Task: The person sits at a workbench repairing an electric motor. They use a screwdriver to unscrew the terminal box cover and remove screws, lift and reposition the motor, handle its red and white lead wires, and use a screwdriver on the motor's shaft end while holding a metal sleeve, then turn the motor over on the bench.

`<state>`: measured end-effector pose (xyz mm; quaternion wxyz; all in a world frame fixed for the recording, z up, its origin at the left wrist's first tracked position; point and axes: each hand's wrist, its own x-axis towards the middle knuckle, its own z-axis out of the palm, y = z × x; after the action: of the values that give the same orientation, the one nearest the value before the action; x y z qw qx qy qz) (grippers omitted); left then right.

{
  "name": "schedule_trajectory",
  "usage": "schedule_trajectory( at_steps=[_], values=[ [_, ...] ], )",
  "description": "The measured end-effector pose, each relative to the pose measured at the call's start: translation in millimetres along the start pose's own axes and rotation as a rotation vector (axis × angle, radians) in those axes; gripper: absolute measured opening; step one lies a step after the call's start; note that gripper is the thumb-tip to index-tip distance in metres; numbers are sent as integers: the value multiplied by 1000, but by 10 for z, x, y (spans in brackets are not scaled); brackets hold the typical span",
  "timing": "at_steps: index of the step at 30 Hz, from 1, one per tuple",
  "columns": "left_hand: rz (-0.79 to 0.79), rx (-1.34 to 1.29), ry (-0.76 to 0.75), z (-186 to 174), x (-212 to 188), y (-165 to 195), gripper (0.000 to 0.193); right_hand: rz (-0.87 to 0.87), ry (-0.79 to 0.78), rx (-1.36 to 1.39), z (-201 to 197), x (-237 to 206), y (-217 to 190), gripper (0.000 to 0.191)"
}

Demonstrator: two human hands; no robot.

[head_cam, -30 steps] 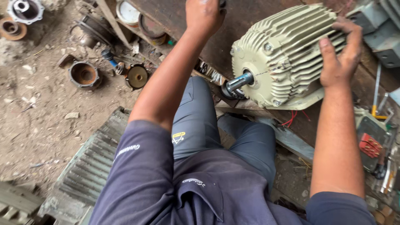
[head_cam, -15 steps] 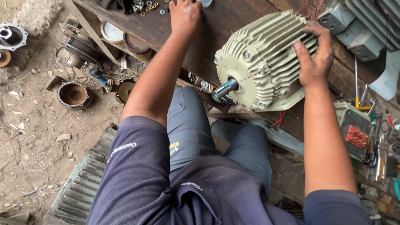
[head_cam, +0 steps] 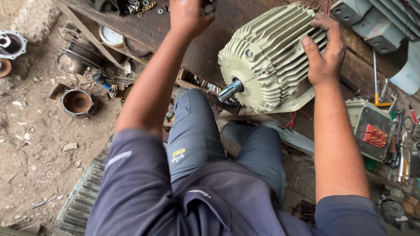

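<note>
A cream finned electric motor (head_cam: 267, 61) lies on its side on a dark wooden bench (head_cam: 210, 43), its steel shaft (head_cam: 229, 90) pointing toward my lap. My right hand (head_cam: 323, 51) grips the fins on the motor's upper right side, thumb down the near face. My left hand (head_cam: 187, 15) reaches far across the bench, with its fingers curled around a small dark part (head_cam: 209, 7) at the top edge of the view. Loose washers and nuts (head_cam: 146, 6) lie just left of that hand. My legs, in dark trousers, are under the bench edge.
A grey terminal box with red contacts (head_cam: 372, 131) and hand tools (head_cam: 400, 148) sit at the right. A grey finned housing (head_cam: 372, 17) lies behind the motor. Round metal end caps (head_cam: 76, 101) and rings (head_cam: 12, 43) lie on the dirt floor at the left. A ribbed casing (head_cam: 81, 205) is under my left elbow.
My view has dropped and shifted, so the motor sits further left in the picture. Both hands keep their places, the right on the fins and the left out on the bench.
</note>
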<state>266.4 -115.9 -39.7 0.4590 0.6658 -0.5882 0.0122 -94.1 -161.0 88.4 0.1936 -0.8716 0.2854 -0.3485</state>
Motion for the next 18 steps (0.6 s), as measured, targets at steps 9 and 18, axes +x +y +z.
schedule_trajectory(
  at_steps=[9,18],
  values=[
    [-658,-1867,-176,-604,-1834,595,48,-79,33,10,-39,-24,-194,33],
    [-758,-1804,-199,-676,-2431,776,55,-285,-36,-107,527,-1090,-1494,16]
  ],
)
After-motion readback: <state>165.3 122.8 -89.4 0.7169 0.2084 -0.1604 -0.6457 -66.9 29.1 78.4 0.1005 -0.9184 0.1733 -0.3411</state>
